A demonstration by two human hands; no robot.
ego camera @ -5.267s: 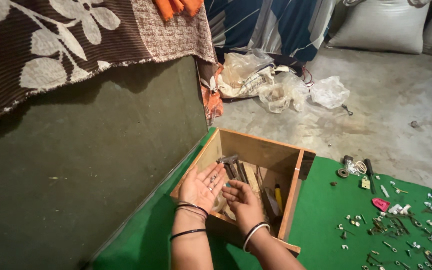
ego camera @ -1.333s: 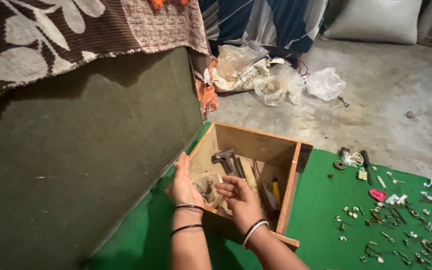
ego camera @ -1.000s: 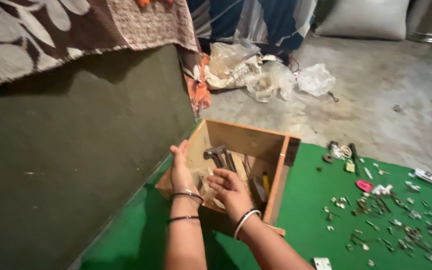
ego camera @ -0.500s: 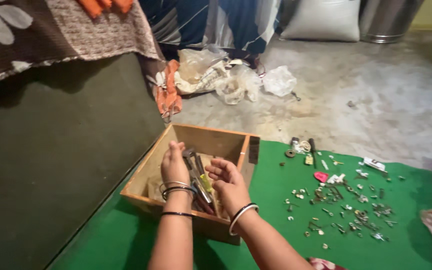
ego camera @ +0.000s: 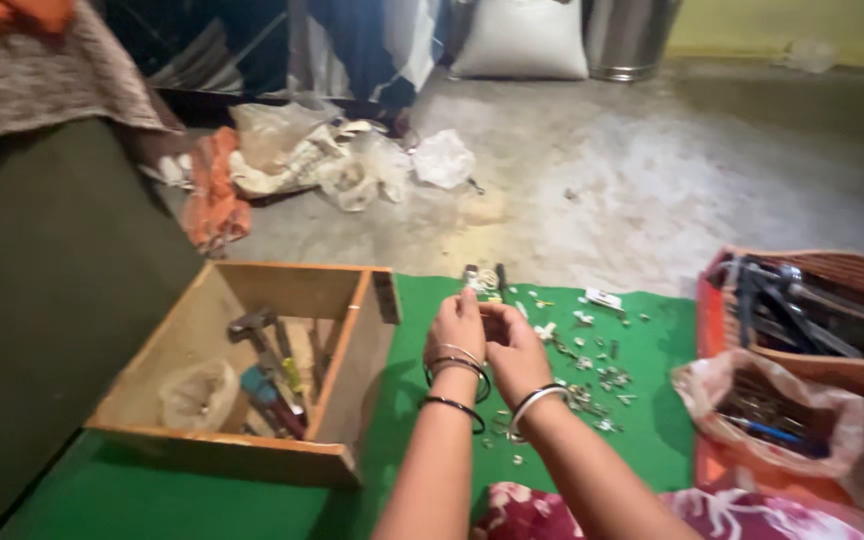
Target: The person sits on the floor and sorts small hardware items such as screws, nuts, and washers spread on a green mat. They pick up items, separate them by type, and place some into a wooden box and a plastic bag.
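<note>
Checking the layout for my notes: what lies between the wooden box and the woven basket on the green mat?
In the head view, both hands, left and right, held together over scattered small metal parts on the green mat, between wooden box and woven basket.

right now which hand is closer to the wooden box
Left. The left hand is raised over the green mat just right of the wooden box, by its right wall. The right hand touches the left on its far side, farther from the box.
</note>
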